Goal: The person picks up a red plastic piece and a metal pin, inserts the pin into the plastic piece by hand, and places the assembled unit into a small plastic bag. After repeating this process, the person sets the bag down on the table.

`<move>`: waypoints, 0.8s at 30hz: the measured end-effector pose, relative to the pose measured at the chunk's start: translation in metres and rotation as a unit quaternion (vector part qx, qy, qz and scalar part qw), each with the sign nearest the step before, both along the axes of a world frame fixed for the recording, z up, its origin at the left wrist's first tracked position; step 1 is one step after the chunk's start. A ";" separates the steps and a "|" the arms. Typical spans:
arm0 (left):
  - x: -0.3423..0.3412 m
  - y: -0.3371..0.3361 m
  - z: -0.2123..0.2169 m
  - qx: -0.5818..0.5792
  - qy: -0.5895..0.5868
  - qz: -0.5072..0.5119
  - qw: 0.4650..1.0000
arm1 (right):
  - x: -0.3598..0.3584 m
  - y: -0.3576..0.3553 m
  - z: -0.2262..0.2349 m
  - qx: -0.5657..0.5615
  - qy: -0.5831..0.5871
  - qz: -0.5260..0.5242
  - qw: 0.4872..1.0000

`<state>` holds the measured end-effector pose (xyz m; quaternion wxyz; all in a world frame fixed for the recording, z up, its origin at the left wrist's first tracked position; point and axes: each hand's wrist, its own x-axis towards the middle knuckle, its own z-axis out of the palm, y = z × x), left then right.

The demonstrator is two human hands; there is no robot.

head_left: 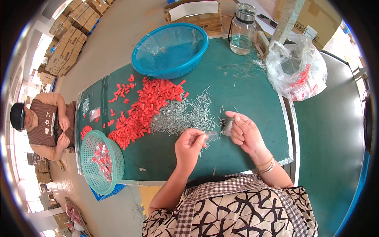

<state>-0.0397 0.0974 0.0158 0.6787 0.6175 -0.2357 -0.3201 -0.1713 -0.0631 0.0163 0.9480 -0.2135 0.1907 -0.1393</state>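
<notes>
My left hand (189,149) pinches a small clear plastic bag (212,136) with a reddish edge between thumb and fingers. Facing it, my right hand (246,134) has its fingers curled against another small clear bag (227,128); what that bag contains, if anything, I cannot make out. Just beyond my hands spreads a heap of grey metal screws (185,116), some of them strewn near my fingertips. Left of the screws, and touching them, lies a long pile of red plastic plugs (138,114).
A green basket (87,158) of filled bags stands at the left edge of the green table (252,85). At the back are a blue basket (169,73), a glass bottle (241,33) and a hanging plastic bag (284,63). Another person (49,122) sits at the left.
</notes>
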 end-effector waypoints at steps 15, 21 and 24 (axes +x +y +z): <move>0.014 -0.013 0.010 0.035 -0.262 -0.087 0.961 | 0.009 0.019 0.004 -0.521 0.138 0.075 0.839; 0.009 -0.009 0.002 0.080 -0.194 -0.091 0.974 | 0.009 0.023 -0.010 -0.482 0.158 0.045 0.861; 0.010 -0.009 0.002 0.098 -0.192 -0.104 0.971 | 0.009 0.022 -0.001 -0.534 0.183 0.050 0.824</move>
